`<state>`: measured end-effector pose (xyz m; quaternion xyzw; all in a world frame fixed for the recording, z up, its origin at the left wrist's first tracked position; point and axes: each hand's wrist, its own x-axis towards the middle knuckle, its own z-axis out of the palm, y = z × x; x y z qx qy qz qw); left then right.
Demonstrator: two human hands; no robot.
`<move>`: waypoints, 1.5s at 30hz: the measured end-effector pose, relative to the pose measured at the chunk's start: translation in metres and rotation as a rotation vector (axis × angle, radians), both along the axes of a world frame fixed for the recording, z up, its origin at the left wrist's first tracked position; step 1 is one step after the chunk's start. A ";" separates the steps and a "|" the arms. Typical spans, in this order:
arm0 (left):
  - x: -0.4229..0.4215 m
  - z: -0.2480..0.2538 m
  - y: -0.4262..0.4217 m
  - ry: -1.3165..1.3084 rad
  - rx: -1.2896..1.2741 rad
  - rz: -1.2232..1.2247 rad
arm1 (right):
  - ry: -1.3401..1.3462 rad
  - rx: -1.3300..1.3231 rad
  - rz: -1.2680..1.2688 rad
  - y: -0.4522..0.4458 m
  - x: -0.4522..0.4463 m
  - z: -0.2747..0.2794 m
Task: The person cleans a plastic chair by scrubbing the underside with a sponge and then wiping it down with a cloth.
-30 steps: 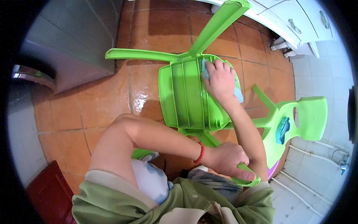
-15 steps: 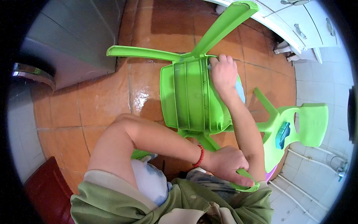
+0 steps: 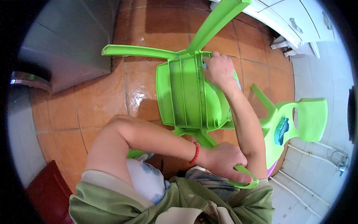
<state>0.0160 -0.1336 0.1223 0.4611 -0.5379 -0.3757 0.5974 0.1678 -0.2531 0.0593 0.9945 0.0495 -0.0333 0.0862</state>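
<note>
A green plastic chair (image 3: pixel 182 93) is tipped over in front of me, its ribbed seat underside facing up. My left hand (image 3: pixel 227 162), with a red bead bracelet on its wrist, is wrapped around one of the chair's legs near my lap. Beyond it, my right hand (image 3: pixel 220 69) bends its fingers over the far edge of the underside. A light blue bit shows by those fingertips, and more light blue by the wrist; whether it is a cloth I cannot tell. My forearms cross, left over right.
A second green chair (image 3: pixel 309 119) lies at the right, a teal brush-like item (image 3: pixel 282 131) on it. White cabinets (image 3: pixel 287 20) stand at the upper right, a dark appliance (image 3: pixel 71 41) at the upper left. White pipes (image 3: pixel 298 194) run along the tiled wall. Orange floor tiles (image 3: pixel 100 100) look wet.
The tipped chair has shifted slightly left and up in view, and my right hand with it. My left hand keeps its hold on the leg.
</note>
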 end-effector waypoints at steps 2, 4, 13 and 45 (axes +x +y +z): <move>0.001 0.000 -0.001 -0.006 -0.014 0.010 | 0.061 -0.024 -0.023 -0.001 0.003 -0.002; 0.001 0.000 0.002 0.012 -0.034 0.037 | 0.069 -0.004 0.003 -0.001 -0.004 0.002; 0.000 -0.003 0.002 -0.021 -0.055 0.053 | -0.002 0.138 0.036 -0.006 -0.053 0.002; -0.014 -0.011 0.008 -0.040 -0.152 0.074 | -0.122 0.115 -0.094 0.001 -0.016 -0.004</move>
